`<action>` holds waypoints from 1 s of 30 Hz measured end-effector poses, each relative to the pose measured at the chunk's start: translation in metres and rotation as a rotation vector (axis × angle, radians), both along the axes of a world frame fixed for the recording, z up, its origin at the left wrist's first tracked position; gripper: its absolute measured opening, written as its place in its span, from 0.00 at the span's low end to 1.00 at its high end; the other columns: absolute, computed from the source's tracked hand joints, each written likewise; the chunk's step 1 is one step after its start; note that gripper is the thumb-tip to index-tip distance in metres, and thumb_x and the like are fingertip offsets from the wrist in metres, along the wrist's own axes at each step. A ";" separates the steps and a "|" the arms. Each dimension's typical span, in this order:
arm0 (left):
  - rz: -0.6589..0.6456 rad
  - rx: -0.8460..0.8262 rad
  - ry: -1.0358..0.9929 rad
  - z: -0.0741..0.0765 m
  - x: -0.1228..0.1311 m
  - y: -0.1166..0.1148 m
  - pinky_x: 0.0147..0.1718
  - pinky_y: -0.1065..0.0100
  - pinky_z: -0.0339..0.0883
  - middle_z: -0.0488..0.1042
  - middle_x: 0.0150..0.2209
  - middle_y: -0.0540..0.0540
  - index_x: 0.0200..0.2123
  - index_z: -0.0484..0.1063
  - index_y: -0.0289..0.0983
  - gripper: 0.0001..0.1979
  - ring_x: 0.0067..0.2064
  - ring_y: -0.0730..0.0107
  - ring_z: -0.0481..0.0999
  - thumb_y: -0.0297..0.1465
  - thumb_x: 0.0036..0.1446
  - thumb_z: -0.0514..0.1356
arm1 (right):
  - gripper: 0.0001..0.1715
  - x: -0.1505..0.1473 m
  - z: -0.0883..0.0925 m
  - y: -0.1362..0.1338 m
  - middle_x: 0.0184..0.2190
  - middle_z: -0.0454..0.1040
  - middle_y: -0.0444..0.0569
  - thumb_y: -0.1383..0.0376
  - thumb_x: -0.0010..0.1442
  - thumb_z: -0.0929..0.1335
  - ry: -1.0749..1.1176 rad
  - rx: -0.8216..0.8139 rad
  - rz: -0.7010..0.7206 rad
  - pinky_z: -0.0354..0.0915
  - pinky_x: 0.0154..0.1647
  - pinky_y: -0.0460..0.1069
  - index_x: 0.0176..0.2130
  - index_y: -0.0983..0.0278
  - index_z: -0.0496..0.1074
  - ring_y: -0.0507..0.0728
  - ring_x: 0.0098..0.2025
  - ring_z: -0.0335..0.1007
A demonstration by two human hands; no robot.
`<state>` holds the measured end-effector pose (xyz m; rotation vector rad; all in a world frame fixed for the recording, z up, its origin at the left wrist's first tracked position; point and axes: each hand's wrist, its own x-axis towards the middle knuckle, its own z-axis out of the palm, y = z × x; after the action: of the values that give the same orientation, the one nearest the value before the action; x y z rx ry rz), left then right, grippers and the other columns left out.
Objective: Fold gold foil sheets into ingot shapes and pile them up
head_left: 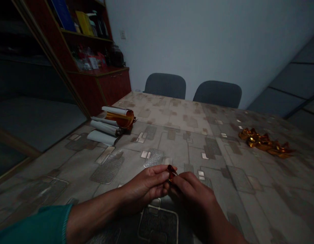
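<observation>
Between my two hands is a small piece of shiny gold foil paper (171,172), folded and curled, held above the table. My left hand (153,183) pinches its left side between thumb and fingers. From the right, my right hand (193,189) grips the same foil paper with its fingertips; part of that hand lies in shadow. Folded gold foil pieces (265,142) sit in a row at the right of the table. Toward the left lies a stack of curled foil sheets (121,118) with grey-white backs.
A patterned cloth covers the table (177,149). Two grey chairs (165,84) stand at its far side, against a pale wall. A reddish wooden cabinet (113,86) with loaded shelves rises at the back left, beside the table's edge.
</observation>
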<state>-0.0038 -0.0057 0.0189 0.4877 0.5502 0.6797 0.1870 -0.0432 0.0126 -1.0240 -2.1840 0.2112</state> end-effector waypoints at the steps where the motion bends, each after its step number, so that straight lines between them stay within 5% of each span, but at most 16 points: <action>1: 0.002 0.002 -0.002 -0.001 0.000 0.001 0.36 0.78 0.67 0.74 0.36 0.47 0.46 0.77 0.32 0.17 0.32 0.81 0.74 0.30 0.53 0.72 | 0.19 0.000 0.000 0.001 0.35 0.75 0.48 0.67 0.69 0.62 -0.015 -0.004 -0.008 0.70 0.27 0.43 0.58 0.58 0.70 0.51 0.29 0.74; 9: -0.036 0.010 0.035 0.000 0.000 0.004 0.32 0.79 0.67 0.73 0.31 0.49 0.45 0.77 0.32 0.19 0.28 0.82 0.73 0.31 0.51 0.73 | 0.16 -0.002 0.004 -0.001 0.36 0.76 0.48 0.65 0.69 0.63 -0.058 -0.121 -0.027 0.73 0.31 0.44 0.55 0.58 0.71 0.53 0.32 0.76; 14: -0.091 0.021 0.008 -0.001 -0.001 0.005 0.30 0.82 0.66 0.75 0.37 0.45 0.45 0.77 0.31 0.18 0.28 0.84 0.72 0.33 0.53 0.71 | 0.11 -0.001 0.011 -0.003 0.34 0.76 0.48 0.64 0.68 0.64 0.028 -0.142 -0.030 0.73 0.30 0.46 0.50 0.62 0.69 0.55 0.32 0.76; 23: -0.075 0.018 -0.004 -0.007 -0.002 0.006 0.32 0.82 0.65 0.74 0.34 0.49 0.43 0.77 0.32 0.17 0.28 0.85 0.71 0.32 0.51 0.73 | 0.11 -0.001 -0.002 0.003 0.33 0.74 0.46 0.69 0.66 0.64 -0.021 -0.102 0.015 0.70 0.27 0.46 0.47 0.58 0.68 0.54 0.30 0.75; 30: -0.109 0.044 -0.009 -0.003 -0.001 0.005 0.34 0.76 0.65 0.76 0.39 0.43 0.47 0.74 0.32 0.22 0.35 0.74 0.77 0.36 0.51 0.73 | 0.18 0.002 0.023 -0.004 0.40 0.75 0.47 0.71 0.64 0.64 0.206 -0.268 0.204 0.71 0.39 0.48 0.52 0.57 0.65 0.55 0.39 0.74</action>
<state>-0.0049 -0.0007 0.0158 0.5517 0.4978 0.5909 0.1892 -0.0467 0.0360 -0.8745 -2.1050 0.6896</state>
